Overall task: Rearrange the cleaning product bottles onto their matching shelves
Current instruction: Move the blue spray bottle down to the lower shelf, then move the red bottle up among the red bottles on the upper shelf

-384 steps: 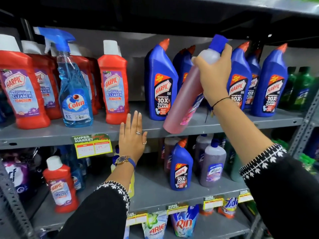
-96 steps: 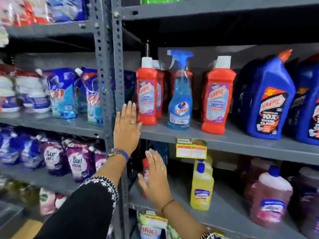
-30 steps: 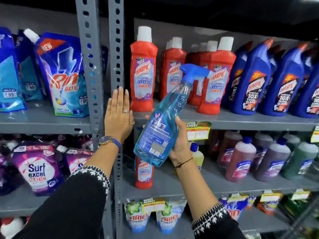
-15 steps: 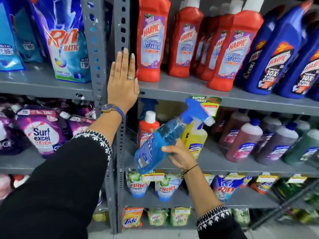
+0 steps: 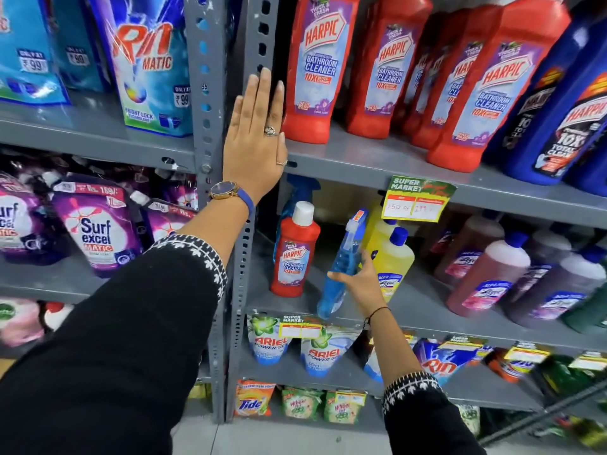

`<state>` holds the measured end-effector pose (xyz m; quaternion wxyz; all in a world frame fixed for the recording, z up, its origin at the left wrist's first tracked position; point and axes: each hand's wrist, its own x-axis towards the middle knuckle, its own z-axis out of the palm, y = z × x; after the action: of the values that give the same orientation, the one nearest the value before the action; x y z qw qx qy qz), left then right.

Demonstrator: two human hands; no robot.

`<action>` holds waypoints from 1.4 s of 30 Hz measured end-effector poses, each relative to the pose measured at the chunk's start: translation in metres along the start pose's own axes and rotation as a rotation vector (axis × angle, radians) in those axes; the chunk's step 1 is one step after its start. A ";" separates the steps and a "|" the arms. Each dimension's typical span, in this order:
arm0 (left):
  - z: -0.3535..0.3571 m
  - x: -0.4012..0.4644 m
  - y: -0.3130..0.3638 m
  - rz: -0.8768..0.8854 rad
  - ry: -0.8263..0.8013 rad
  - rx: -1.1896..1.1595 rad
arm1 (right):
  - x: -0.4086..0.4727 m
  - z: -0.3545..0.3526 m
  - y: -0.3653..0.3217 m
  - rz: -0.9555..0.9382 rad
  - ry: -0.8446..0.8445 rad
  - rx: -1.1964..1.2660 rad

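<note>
Gripping the blue spray bottle point(image 5: 338, 274) around its body with the right hand point(image 5: 359, 284), fingers wrapped from behind, thumb across the front. Tilted, with the trigger head up and leaning right, base down over the front edge of the middle shelf point(image 5: 427, 318); cannot tell whether the base touches the shelf. Just left of it, standing upright on the same shelf, a single red Harpic bottle point(image 5: 294, 254) with a white cap; behind that, partly hidden, a second blue sprayer point(image 5: 300, 192). Just right of the held bottle, two yellow bottles point(image 5: 394, 261) with blue caps, then a row of pink and purple bottles point(image 5: 486, 277) farther right.

Pressed flat against the grey upright post point(image 5: 253, 37), the left hand point(image 5: 254, 142), fingers straight and together, holding nothing; rings on two fingers, a watch point(image 5: 225, 190) with a blue strap at the wrist, black sleeve with white trim below.

On the upper shelf point(image 5: 377, 159), a row of red Harpic bathroom cleaner bottles point(image 5: 315, 67), with dark blue Harpic bottles point(image 5: 565, 116) at the far right. Hanging from that shelf's front edge, a green and yellow price tag point(image 5: 417, 198). On the neighbouring rack to the left, blue Rin pouches point(image 5: 147, 64) above, purple Surf Excel pouches point(image 5: 95, 231) below. Under the middle shelf, Ariel pouches point(image 5: 322, 353).
</note>
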<state>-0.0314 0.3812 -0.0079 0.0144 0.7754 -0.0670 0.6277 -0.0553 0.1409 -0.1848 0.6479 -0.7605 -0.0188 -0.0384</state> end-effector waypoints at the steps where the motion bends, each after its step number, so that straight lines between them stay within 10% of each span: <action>1: 0.000 0.000 0.000 0.000 0.002 0.002 | 0.006 0.001 0.001 -0.011 0.063 -0.085; 11: 0.000 0.001 0.000 0.004 0.005 0.011 | 0.036 0.025 0.001 0.133 0.408 -0.617; 32: -0.002 0.000 0.002 -0.014 -0.018 0.012 | -0.005 0.063 0.024 0.134 0.656 -0.344; 42: -0.001 0.000 0.001 -0.004 -0.005 0.027 | 0.006 0.137 0.007 0.130 0.339 -0.159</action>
<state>-0.0330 0.3801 -0.0077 0.0053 0.7771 -0.0569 0.6268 -0.0441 0.2752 -0.2127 0.5808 -0.7915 0.1428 -0.1257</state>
